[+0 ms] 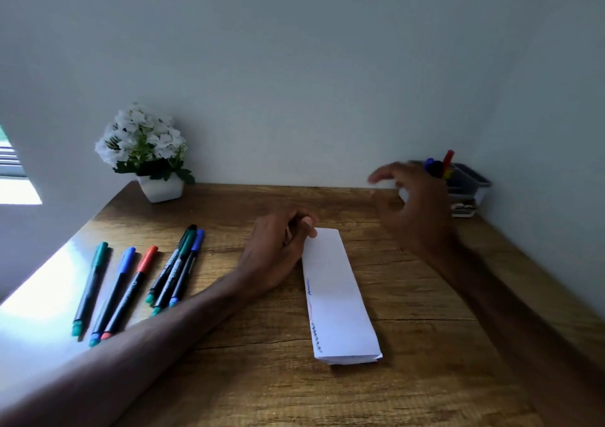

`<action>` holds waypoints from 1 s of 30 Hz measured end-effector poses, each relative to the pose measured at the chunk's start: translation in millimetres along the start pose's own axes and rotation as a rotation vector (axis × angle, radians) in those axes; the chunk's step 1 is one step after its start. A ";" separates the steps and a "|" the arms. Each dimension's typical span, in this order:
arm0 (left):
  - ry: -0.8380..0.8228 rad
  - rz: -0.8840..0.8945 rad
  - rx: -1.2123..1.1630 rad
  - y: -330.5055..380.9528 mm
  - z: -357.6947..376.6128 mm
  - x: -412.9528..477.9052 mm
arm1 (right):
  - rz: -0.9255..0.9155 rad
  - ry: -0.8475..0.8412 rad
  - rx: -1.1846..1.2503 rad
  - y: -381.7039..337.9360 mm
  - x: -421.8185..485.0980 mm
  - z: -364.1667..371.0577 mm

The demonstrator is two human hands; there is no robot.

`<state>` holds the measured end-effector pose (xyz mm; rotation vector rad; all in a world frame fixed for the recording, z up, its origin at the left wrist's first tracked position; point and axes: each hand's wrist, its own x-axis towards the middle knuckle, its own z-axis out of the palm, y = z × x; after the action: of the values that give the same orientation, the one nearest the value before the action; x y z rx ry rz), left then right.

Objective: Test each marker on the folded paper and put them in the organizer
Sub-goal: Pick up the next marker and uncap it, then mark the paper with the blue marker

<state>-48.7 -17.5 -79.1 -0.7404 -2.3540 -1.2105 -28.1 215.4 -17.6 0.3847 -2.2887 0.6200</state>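
Observation:
A folded white paper lies lengthwise in the middle of the wooden desk, with blue, red and black scribbles along its left edge. My left hand rests on the desk with its fingers loosely curled, and its fingertips touch the paper's far left corner. My right hand is blurred in the air with spread fingers and holds nothing, just left of the dark organizer at the back right. Blue, black and red markers stand in the organizer. Several capped markers lie at the left.
A white pot of white flowers stands at the back left against the wall. A small box sits under the organizer. Bright window light falls on the desk's left edge, where the desk ends near the markers.

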 end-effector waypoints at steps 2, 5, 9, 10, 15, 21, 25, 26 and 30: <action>0.014 0.024 0.009 1.2 -0.9 -1.6 | -0.070 -0.186 0.030 -18.4 -12.7 9.6; 0.035 0.058 0.020 4.2 -2.3 -4.0 | -0.077 -0.445 0.060 -38.3 -30.8 22.7; 0.071 0.070 0.051 9.2 -7.3 -12.8 | -0.116 -0.601 0.091 -45.9 -38.7 34.1; 0.053 0.071 0.086 9.1 -9.5 -15.9 | -0.121 -0.622 0.081 -46.1 -38.9 35.4; -0.067 0.145 0.338 9.4 -30.9 -39.5 | -0.120 -0.645 -0.072 -52.1 -40.6 35.5; -0.221 -0.081 0.894 16.8 -54.2 -55.2 | -0.069 -0.641 -0.224 -58.6 -44.5 42.3; -0.302 -0.301 1.050 5.3 -72.9 -57.2 | -0.037 -0.657 -0.226 -59.2 -45.1 39.7; -0.300 -0.325 1.078 2.4 -82.6 -62.0 | -0.038 -0.658 -0.224 -60.0 -44.7 39.4; -0.346 -0.537 1.040 -5.5 -128.6 -86.9 | -0.044 -0.667 -0.220 -62.0 -45.1 38.0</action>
<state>28.9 -150.6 -60.1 0.0630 -3.0501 0.1529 8.8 147.2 -53.6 0.5985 -2.9326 0.2214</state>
